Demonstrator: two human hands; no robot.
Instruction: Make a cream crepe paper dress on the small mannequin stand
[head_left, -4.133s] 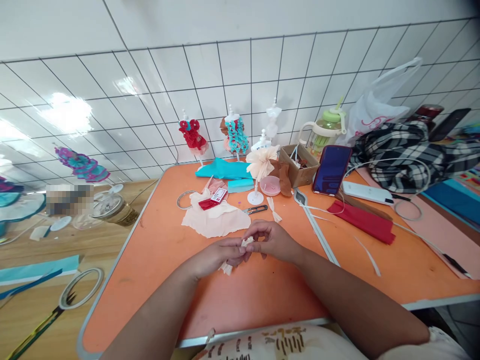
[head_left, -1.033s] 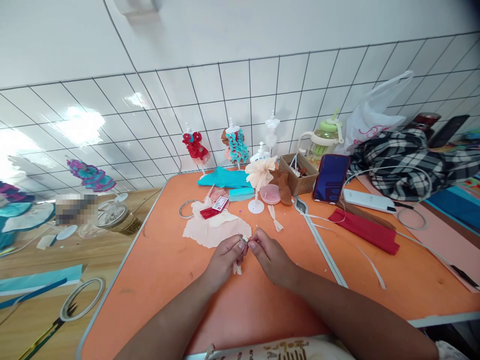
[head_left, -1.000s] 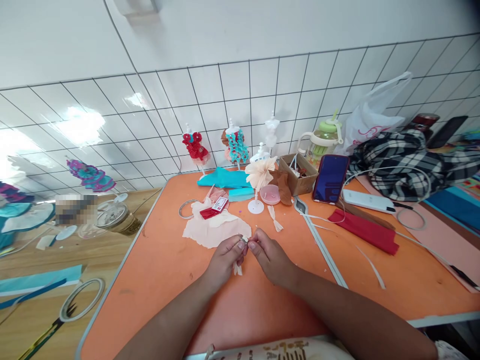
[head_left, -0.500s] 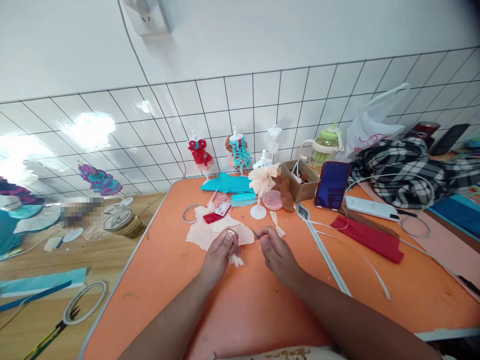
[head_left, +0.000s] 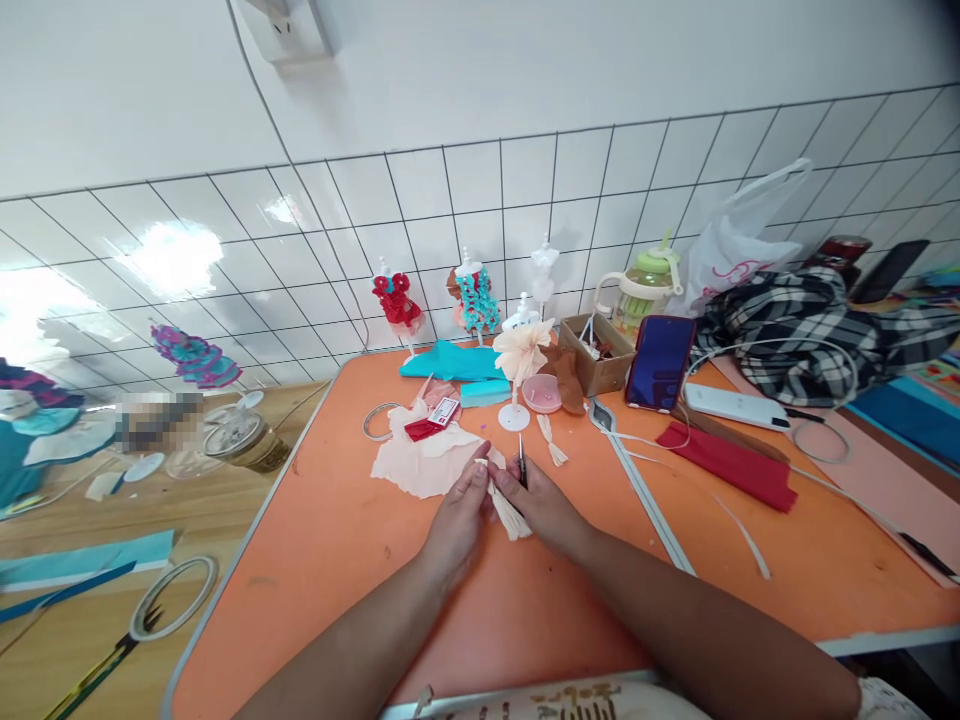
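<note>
Whereas L hand (head_left: 457,512) & R hand (head_left: 546,508) were held apart half a sec ago, they're now brought tog. over the near-middle part of the orange table (head_left: 322,600). By L hand, a cream bundle (head_left: 511,513) is pinched at its narrow top, btwn thumb & fingers; its loose end, then hung below L hand, is now slanted near & R, btwn both hands. By R hand, dark snips (head_left: 522,460) are gripped in curled fingers, tips pointed far; in the earliest frame they were laid on the table. Tassel-shaped, the cream bundle is finely pleated, thin, flared at the loose end. Just beyond L hand, a peach sheet (head_left: 409,468) is spread; farther R, a similar gathered piece (head_left: 551,440) is seen.
</note>
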